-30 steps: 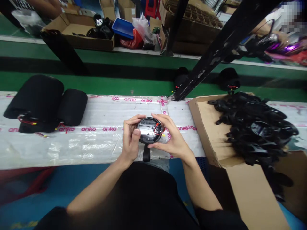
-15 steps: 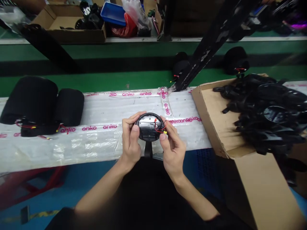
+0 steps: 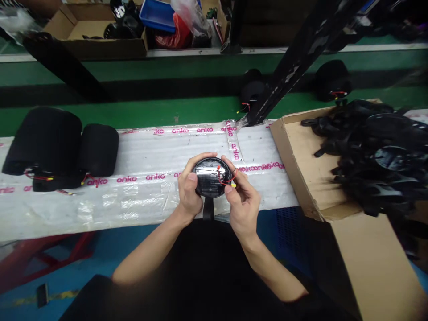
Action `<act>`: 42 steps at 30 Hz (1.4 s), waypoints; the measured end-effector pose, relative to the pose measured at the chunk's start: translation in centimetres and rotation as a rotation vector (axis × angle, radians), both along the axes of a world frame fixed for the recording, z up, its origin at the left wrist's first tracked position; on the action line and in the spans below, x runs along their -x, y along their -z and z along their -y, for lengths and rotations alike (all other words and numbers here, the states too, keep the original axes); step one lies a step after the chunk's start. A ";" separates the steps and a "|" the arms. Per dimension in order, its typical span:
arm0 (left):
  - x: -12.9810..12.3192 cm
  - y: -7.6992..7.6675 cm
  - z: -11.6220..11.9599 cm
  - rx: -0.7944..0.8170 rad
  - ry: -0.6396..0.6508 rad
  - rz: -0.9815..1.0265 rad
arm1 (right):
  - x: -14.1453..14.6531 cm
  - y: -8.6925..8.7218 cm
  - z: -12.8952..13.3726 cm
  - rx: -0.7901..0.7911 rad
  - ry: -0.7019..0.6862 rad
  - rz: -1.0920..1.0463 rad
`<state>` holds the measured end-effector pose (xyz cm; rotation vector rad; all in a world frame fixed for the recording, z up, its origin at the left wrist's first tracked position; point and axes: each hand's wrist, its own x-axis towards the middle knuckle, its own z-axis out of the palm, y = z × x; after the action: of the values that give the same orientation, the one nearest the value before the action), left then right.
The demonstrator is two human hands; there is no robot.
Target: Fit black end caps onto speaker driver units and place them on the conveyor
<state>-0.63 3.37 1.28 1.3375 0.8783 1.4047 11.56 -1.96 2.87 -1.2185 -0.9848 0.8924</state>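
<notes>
A round black part (image 3: 209,180) with a glossy inside is held between both hands over the near edge of the wrapped table (image 3: 150,154). My left hand (image 3: 191,187) grips its left rim, thumb on the near side and fingers round the far side. My right hand (image 3: 243,196) grips the right rim in the same way. A red wire with red and yellow connectors (image 3: 233,184) lies across the right part of the disc, by my right thumb. A black strap (image 3: 208,208) hangs from its near side.
Black padded pieces (image 3: 47,140) with wires lie on the left of the table. To the right, a cardboard box (image 3: 294,169) holds several black parts (image 3: 389,158). A dark metal post (image 3: 284,78) slants up behind. Beyond runs a green surface (image 3: 150,107).
My left hand has shifted slightly right, its fingers further round the far rim. Fingers of my right hand now reach further over the far right rim, and the wire sits a little further right.
</notes>
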 end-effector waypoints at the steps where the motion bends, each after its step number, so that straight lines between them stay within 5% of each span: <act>1: 0.0 0.0 0.0 -0.004 -0.005 0.000 | -0.1 -0.2 0.0 0.004 -0.001 0.011; 11: -0.1 -0.1 0.5 -0.034 -0.056 -0.113 | 0.6 0.3 1.5 0.048 0.116 0.077; 15: -0.1 0.6 0.6 -0.089 -0.123 -0.113 | 0.0 -0.1 1.1 -0.052 0.086 0.248; 20: 0.4 0.6 0.6 -0.049 -0.061 -0.092 | -0.3 -0.3 0.7 0.002 0.022 0.115; 23: 0.6 0.7 0.8 -0.032 -0.034 -0.050 | -0.5 0.1 0.9 -0.094 0.022 0.271; 27: 0.1 1.2 1.2 -0.072 -0.156 0.011 | -1.1 0.0 1.0 -0.180 0.010 0.450; 35: 0.3 0.1 0.5 0.045 -0.083 -0.062 | 0.6 0.5 0.1 -0.075 0.100 -0.114; 39: 0.9 -0.4 0.1 0.049 0.023 -0.094 | 1.5 0.2 -0.1 -0.067 0.132 -0.145; 42: 0.7 0.2 0.0 -0.014 -0.041 -0.073 | 0.9 -0.1 0.1 -0.067 0.083 -0.133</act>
<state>-1.32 3.36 1.11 1.3963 0.9503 1.4026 10.63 -2.03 2.97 -1.1208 -0.8450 0.8576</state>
